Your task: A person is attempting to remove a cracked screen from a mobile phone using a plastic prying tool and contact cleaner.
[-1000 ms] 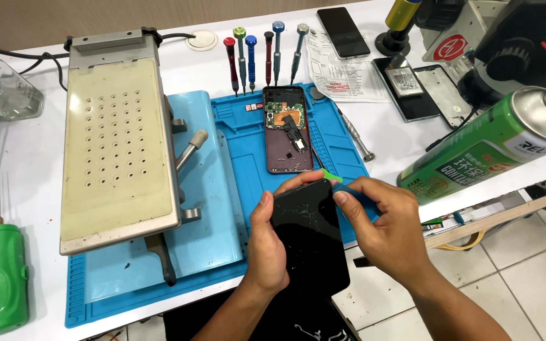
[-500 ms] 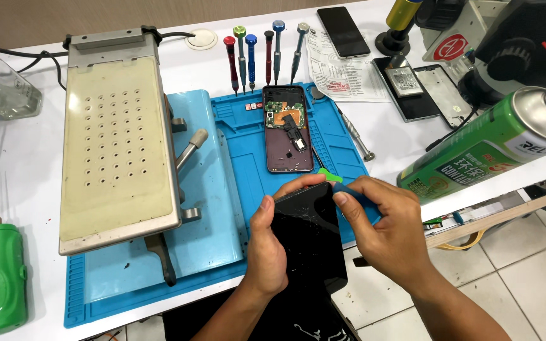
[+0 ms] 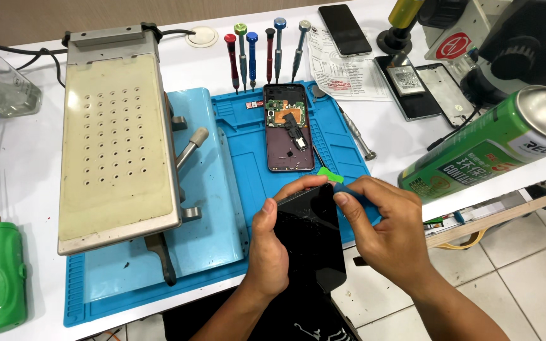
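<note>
Head view showed me both hands working over the near edge of the blue repair mat (image 3: 222, 252), which I used as the reference landmark. The left hand (image 3: 270, 249) was clamped on a black phone screen panel (image 3: 311, 243), thumb and fingers wrapped around its left edge and top corner, holding it tilted just off the mat's near right corner. The right hand (image 3: 383, 237) had its fingers closed together on a small green plastic pick (image 3: 330, 175), pressed against the panel's upper right edge. On the mat's right half, beyond the hands, an opened phone body (image 3: 289, 129) lay flat with its internals exposed. A beige perforated heating plate (image 3: 118, 136) stood across the mat's left side. Behind the mat's far edge stood a row of precision screwdrivers (image 3: 263, 53). A green spray can (image 3: 494, 145) lay well right of the mat.
</note>
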